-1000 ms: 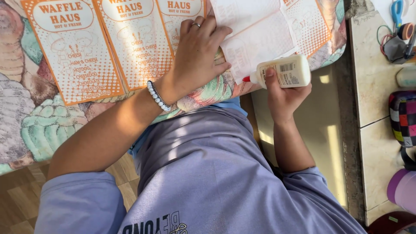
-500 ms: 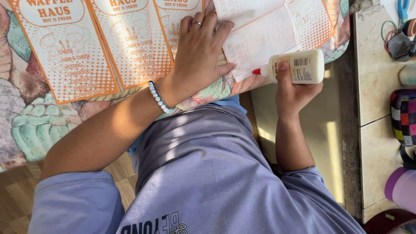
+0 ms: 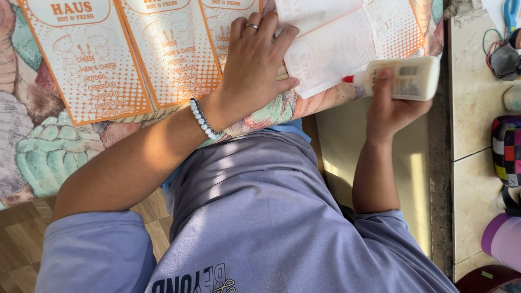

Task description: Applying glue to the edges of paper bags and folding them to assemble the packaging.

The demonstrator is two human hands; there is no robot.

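Rightward and slightly up the glue bottle [image 3: 400,77] has travelled since a second ago, its red tip now just off the edge of the folded sheet [image 3: 347,46] rather than over it. Right hand [image 3: 392,106] wraps the bottle from below in a clenched grip, thumb pressed across its label; the bottle is a squat, white, smooth plastic one lying sideways, nozzle pointing left. Left hand [image 3: 255,62] lies flat, fingers spread, pressing down where the sheet meets the printed paper [image 3: 130,59], holding nothing. A ring sits on one finger and a bracelet [image 3: 202,118] of small pale beads circles the wrist. Both papers are thin, white with orange dotted panels and orange borders; the sheet shows its faint reverse and creases. They rest on a table under a glossy cloth [image 3: 51,157] patterned with pastel ice-cream shapes. Beside it runs a mottled stone ledge [image 3: 469,125], carrying a checked pouch [image 3: 506,149].
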